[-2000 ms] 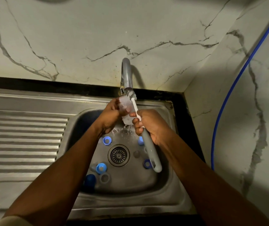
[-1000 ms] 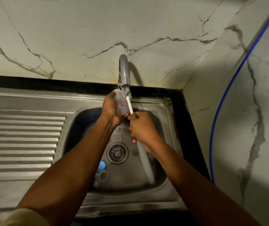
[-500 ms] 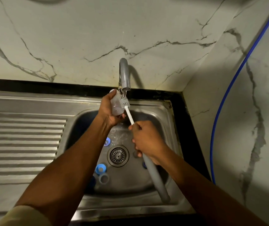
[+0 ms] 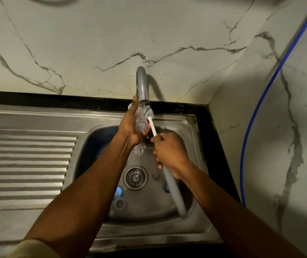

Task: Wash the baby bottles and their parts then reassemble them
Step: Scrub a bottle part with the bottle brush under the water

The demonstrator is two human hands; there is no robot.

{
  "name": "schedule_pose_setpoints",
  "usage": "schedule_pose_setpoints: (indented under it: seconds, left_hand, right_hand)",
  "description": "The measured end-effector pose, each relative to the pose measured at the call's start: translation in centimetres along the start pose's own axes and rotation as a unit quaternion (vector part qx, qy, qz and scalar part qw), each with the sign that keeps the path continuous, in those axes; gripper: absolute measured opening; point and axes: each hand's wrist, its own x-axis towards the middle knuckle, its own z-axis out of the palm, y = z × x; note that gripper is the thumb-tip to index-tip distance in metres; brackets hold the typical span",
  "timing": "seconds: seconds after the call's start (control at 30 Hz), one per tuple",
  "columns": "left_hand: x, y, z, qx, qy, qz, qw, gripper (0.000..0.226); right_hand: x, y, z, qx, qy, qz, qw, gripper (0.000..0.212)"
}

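One clear bottle (image 4: 140, 124) sits right under the single tap (image 4: 141, 84), center frame, left hand (image 4: 129, 127) wrapped around it. Right hand (image 4: 169, 151) fists the one brush (image 4: 152, 127), bristles beside the bottle. Down in the sink (image 4: 149, 233) I count two blue bits (image 4: 118, 190) and two grey ones (image 4: 120, 203).

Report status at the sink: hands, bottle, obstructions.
Grips: left hand holds clear bottle under running tap; right hand holds brush, bristles beside bottle at spout. Loose blue parts in sink basin. Nothing blocking.
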Motion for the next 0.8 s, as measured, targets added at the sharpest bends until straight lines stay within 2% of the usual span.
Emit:
schedule_pose_setpoints:
  seconds: [0.1,0.2,0.27,0.43,0.57,0.67,0.73,0.8]
  left_hand:
    - [0.2,0.5,-1.1,-0.021,0.027,0.007,0.999,0.05]
    - [0.1,-0.6,-0.7,0.019,0.029,-0.023,0.999,0.035]
    - [0.1,-1.2,-0.4,0.038,0.029,-0.041,0.998,0.038]
    - [0.4,0.4,-1.4,-0.039,0.028,-0.024,0.999,0.037]
    - [0.6,-0.2,0.0,-0.011,-0.02,-0.047,0.999,0.04]
    - [1.1,1.1,-0.4,0.01,0.014,-0.019,1.0,0.02]
    - [1.1,1.6,-1.2,0.033,0.016,-0.032,0.999,0.025]
    - [1.3,1.0,-1.1,0.008,0.02,-0.051,0.998,0.033]
  right_hand:
    - [-2.0,1.6,0.1,-0.045,-0.04,-0.014,0.998,0.027]
    - [0.0,1.0,-0.1,-0.045,0.017,-0.012,0.999,0.027]
    - [1.1,0.4,-0.3,-0.026,0.041,-0.009,0.999,0.028]
    - [-1.2,1.4,-0.4,-0.123,-0.023,-0.047,0.991,0.029]
    - [0.9,-0.2,-0.7,-0.052,0.026,-0.007,0.998,0.025]
    - [-0.6,0.0,-0.6,-0.041,-0.016,-0.004,0.999,0.026]
    - [-1.7,0.5,-0.6,-0.054,-0.037,-0.016,0.998,0.028]
    - [-0.7,0.2,-0.7,-0.03,-0.015,-0.011,0.999,0.028]
